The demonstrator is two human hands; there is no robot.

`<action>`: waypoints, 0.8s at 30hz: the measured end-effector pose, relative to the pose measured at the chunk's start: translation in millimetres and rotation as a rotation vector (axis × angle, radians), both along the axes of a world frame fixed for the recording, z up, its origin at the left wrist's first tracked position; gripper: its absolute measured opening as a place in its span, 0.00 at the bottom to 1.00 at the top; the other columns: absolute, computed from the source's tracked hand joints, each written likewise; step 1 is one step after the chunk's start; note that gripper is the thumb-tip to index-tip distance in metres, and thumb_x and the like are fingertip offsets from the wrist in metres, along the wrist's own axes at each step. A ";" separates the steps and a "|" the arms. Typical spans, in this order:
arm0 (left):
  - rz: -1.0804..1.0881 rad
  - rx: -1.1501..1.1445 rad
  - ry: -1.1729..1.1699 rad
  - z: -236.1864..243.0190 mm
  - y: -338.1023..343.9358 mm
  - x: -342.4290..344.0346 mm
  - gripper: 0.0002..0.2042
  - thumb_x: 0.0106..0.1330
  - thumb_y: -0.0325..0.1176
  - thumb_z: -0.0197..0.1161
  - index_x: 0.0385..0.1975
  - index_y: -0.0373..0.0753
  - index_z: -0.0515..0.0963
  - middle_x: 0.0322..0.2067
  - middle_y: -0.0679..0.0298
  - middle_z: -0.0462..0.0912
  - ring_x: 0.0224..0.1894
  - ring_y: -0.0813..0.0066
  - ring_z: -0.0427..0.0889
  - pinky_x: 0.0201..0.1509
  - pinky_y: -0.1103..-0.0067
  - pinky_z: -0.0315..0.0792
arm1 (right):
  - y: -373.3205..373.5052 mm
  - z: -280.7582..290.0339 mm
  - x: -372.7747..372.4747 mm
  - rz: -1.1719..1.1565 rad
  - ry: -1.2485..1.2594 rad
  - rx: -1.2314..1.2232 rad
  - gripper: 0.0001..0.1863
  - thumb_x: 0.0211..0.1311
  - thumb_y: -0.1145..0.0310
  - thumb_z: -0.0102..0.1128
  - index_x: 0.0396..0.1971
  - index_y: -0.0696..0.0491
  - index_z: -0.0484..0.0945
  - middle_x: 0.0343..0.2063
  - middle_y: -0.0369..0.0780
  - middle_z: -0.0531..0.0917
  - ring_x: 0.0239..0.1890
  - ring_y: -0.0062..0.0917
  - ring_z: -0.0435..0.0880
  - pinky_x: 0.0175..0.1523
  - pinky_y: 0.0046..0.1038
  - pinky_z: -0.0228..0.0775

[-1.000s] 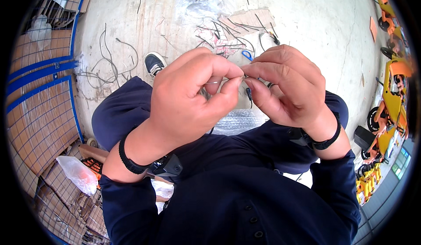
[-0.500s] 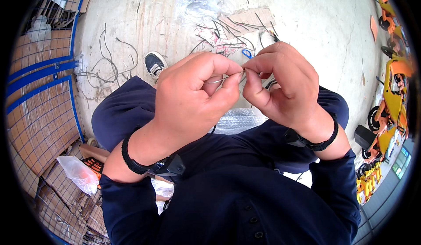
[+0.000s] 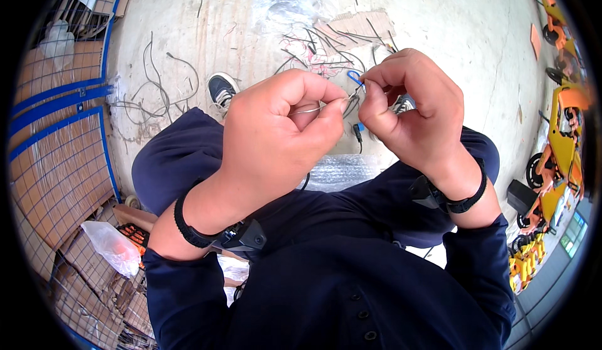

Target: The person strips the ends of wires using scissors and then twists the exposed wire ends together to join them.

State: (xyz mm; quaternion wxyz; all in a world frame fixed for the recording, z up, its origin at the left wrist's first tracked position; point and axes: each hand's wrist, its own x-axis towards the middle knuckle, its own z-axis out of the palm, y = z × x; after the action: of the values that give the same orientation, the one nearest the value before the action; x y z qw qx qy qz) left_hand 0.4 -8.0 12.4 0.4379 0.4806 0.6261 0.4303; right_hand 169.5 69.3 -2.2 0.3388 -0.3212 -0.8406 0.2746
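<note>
Because the wire (image 3: 306, 111) is looking thin, the left hand (image 3: 269, 127) and the right hand (image 3: 426, 118) are pinching it in closed fingertip grips, seemingly so that it is not slipping. It is spanning their gap beyond the bubble wrap (image 3: 342, 169); cardboard (image 3: 355, 23) is lying farther beyond.

1. The person's left hand (image 3: 279, 127) is curled, thumb (image 3: 327, 124) and forefinger (image 3: 318, 87) brought together in a pinch.
2. The right hand (image 3: 426, 115) pinches likewise, right thumb (image 3: 377, 109) against right forefinger (image 3: 390, 72), near the left hand's tips.
3. The left forearm (image 3: 164, 240) and right forearm (image 3: 481, 215) angle inward, both hands above the lap (image 3: 326, 215).
</note>
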 end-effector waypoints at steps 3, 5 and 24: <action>-0.003 -0.033 -0.054 0.4 0.0 -1.7 0.03 0.57 0.21 0.64 0.29 0.33 0.80 0.18 0.79 0.65 0.21 0.93 0.58 0.24 0.90 0.54 | 3.0 1.0 -1.3 -0.069 -0.015 0.033 0.06 0.44 0.80 0.64 0.23 0.55 0.76 0.21 0.35 0.79 0.22 0.20 0.77 0.24 0.18 0.69; -0.007 -0.059 -0.112 2.7 -2.1 -2.9 0.03 0.57 0.21 0.64 0.30 0.32 0.79 0.20 0.78 0.68 0.22 0.93 0.60 0.24 0.91 0.55 | 11.9 -0.7 0.7 -0.134 0.038 -0.045 0.05 0.45 0.78 0.64 0.23 0.55 0.77 0.22 0.34 0.80 0.23 0.19 0.78 0.25 0.17 0.70; -0.038 -0.128 -0.681 -0.4 4.5 -18.3 0.08 0.64 0.27 0.62 0.40 0.32 0.76 0.31 0.69 0.81 0.31 0.92 0.73 0.33 0.91 0.66 | 6.3 11.8 13.1 0.283 0.204 -0.792 0.07 0.65 0.75 0.55 0.40 0.59 0.76 0.34 0.36 0.81 0.32 0.14 0.75 0.38 0.16 0.68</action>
State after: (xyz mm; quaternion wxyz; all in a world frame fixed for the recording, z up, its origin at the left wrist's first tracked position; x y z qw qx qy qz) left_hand -17.9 -3.4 12.0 0.6590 0.2924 0.4606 0.5178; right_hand 182.6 75.6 9.6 0.2297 -0.2792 -0.6682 0.6502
